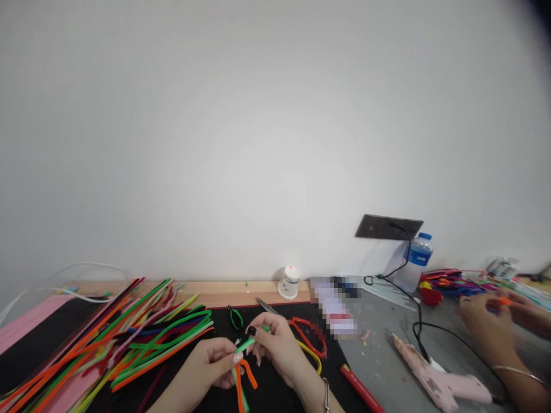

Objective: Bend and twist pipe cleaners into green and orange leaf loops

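Observation:
My left hand (217, 361) pinches a bundle of green and orange pipe cleaners (239, 385) between thumb and fingers, with orange ends hanging down below it. Closed on the upper green stretch (245, 345) of the same bundle is my right hand (275, 347), a dark nail showing on its thumb. Scissors with red handles (310, 338) lie just beyond my right hand, partly covered by it. Small green-handled cutters (235, 317) rest on the black mat (172, 390) behind my hands.
Many loose pipe cleaners (142, 344) spread over the left side. A paper cup (289, 283) stands upside down by the wall. To the right are a red-handled tool (361, 389), a pink glue gun (443, 376), a black cord, a water bottle (416, 263) and another person's hands (491, 327).

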The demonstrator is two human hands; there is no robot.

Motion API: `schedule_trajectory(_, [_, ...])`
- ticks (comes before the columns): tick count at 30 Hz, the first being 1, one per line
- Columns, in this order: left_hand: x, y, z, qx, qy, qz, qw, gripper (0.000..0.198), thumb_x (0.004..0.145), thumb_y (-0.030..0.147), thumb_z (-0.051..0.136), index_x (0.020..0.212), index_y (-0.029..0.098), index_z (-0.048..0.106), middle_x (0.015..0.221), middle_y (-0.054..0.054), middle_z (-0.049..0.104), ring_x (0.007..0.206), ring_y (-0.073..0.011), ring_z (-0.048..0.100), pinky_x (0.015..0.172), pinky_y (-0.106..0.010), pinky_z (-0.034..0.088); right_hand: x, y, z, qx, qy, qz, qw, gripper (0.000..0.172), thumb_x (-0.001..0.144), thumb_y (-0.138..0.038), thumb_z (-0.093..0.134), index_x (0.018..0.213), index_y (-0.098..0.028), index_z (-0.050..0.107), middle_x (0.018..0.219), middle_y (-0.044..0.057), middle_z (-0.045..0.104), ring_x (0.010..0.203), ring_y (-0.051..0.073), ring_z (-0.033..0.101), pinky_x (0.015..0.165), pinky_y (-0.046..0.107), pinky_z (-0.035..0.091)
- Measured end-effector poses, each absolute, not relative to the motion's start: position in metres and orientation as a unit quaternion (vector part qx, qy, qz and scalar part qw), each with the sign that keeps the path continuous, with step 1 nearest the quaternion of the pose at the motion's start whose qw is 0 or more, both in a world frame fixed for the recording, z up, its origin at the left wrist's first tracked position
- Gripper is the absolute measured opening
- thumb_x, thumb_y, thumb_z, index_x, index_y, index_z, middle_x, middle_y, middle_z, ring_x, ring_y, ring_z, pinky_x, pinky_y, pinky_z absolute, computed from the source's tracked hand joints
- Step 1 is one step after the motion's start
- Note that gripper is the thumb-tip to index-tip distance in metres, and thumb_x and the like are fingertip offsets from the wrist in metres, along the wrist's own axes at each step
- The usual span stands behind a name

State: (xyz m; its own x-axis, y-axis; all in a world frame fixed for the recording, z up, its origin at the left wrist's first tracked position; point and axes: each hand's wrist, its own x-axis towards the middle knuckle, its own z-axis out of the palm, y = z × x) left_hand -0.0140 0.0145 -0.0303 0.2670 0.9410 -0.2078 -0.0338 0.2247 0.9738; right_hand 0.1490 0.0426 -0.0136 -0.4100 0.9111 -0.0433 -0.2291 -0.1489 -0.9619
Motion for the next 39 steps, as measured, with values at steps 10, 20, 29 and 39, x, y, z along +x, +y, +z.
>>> schedule_trajectory(10, [-0.018,0.01,-0.03,0.516,0.477,0.476,0.529,0.027,0.071,0.04,0.059,0.058,0.017,0.052,0.05,0.005,0.055,0.05,-0.0112,0.053,0.05,-0.019,0.041,0.15,0.04,-0.015,-0.371,-0.585,0.655,0.303,0.018,0.067,-0.028,0.062,0.067,-0.01,0.059,0.053,-0.001,0.057,0.037,0.004,0.044,0.039,0.017,0.036])
schedule_trajectory(20, [-0.018,0.012,-0.024,0.482,0.452,0.459,0.594,0.032,0.07,0.044,0.06,0.056,0.017,0.048,0.047,0.004,0.058,0.046,-0.0101,0.053,0.049,-0.019,0.04,0.152,0.043,-0.018,-0.347,-0.577,0.638,0.374,0.027,0.076,-0.035,0.054,0.062,-0.012,0.054,0.048,-0.003,0.051,0.037,0.005,0.038,0.037,0.017,0.025])
schedule_trajectory(29, [-0.017,0.013,-0.028,0.466,0.402,0.437,0.656,0.033,0.068,0.043,0.063,0.057,0.017,0.046,0.047,0.004,0.057,0.043,-0.0094,0.053,0.046,-0.019,0.039,0.163,0.048,-0.014,-0.297,-0.617,0.631,0.363,0.026,0.074,-0.037,0.058,0.066,-0.012,0.055,0.057,-0.001,0.056,0.042,0.004,0.038,0.043,0.018,0.026])
schedule_trajectory(39, [-0.027,0.017,-0.03,0.425,0.516,0.515,0.537,0.032,0.062,0.047,0.065,0.057,0.018,0.053,0.05,0.003,0.063,0.052,-0.0143,0.06,0.055,-0.023,0.048,0.15,0.037,-0.013,-0.354,-0.636,0.6,0.333,0.029,0.057,-0.028,0.073,0.078,-0.015,0.057,0.062,-0.004,0.052,0.048,0.005,0.04,0.045,0.017,0.03])
